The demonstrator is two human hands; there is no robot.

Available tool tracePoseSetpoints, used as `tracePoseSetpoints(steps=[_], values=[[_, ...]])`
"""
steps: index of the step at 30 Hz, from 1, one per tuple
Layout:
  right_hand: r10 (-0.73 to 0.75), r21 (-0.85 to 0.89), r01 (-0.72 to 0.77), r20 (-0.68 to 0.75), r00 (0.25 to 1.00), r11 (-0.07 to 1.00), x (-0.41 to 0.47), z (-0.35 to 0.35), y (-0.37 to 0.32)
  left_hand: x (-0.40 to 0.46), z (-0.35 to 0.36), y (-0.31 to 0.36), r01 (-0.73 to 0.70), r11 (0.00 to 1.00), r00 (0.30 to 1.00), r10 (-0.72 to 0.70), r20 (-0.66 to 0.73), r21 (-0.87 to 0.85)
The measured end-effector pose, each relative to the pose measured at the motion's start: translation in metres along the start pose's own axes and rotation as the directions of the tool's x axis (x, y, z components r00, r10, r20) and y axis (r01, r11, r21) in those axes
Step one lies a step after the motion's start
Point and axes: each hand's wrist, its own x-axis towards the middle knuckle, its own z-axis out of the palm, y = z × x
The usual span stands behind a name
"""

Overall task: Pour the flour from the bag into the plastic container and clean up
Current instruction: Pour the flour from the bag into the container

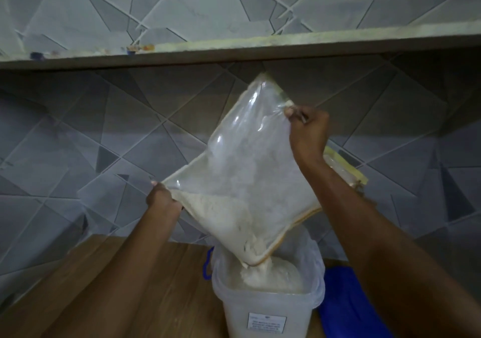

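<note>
Bag (250, 160) at centre frame, tilted corner-down over the tub (268, 301) at lower centre, flour (270, 275) spilling in. Left hand (162, 198) pinching the left corner, right hand (307, 132) gripping the upper right edge. Best kept low, spout inside the rim; raise the right corner gently, shake lightly, avoid dust on the table (161, 285).

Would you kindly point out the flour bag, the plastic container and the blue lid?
flour bag (250, 160): head view, clear middle panel.
plastic container (234, 311): head view, front wall.
blue lid (346, 304): head view, top surface.
</note>
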Motion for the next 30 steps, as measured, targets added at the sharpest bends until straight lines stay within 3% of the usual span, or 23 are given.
tracePoseSetpoints(steps=[2,6,10,14,18,22,26,30], values=[[-0.017,-0.010,0.018,0.075,0.997,1.000,-0.003,-0.002,-0.001,-0.005,0.001,0.002,0.006,0.999,0.999,-0.007,-0.037,-0.035],[0.076,0.060,-0.068,-0.142,0.987,0.996,0.008,-0.010,0.008,-0.018,0.008,0.002,-0.021,0.998,0.996,0.026,0.085,-0.053],[-0.031,-0.003,0.031,0.072,0.997,1.000,0.001,-0.008,0.003,-0.008,0.006,0.010,-0.047,0.997,0.999,0.046,0.013,0.053],[0.046,0.022,-0.043,-0.135,0.990,0.999,0.008,-0.016,0.007,-0.020,0.010,0.010,-0.063,0.997,0.997,0.061,0.048,0.048],[-0.065,-0.051,0.069,0.076,0.995,0.996,-0.004,-0.012,-0.003,-0.021,0.013,0.012,-0.063,0.995,0.997,0.067,-0.043,0.075],[0.009,-0.066,-0.017,-0.122,0.992,0.998,0.002,-0.018,0.009,-0.011,0.010,0.005,-0.025,0.999,0.999,0.027,-0.036,0.033],[-0.069,-0.069,0.071,0.030,0.997,0.995,-0.024,-0.015,0.004,-0.035,0.019,0.007,-0.060,0.993,0.997,0.064,-0.032,0.098],[0.005,-0.008,-0.006,-0.176,0.984,1.000,-0.007,-0.023,0.004,-0.017,0.013,0.005,-0.077,0.996,0.997,0.078,-0.023,0.043]])
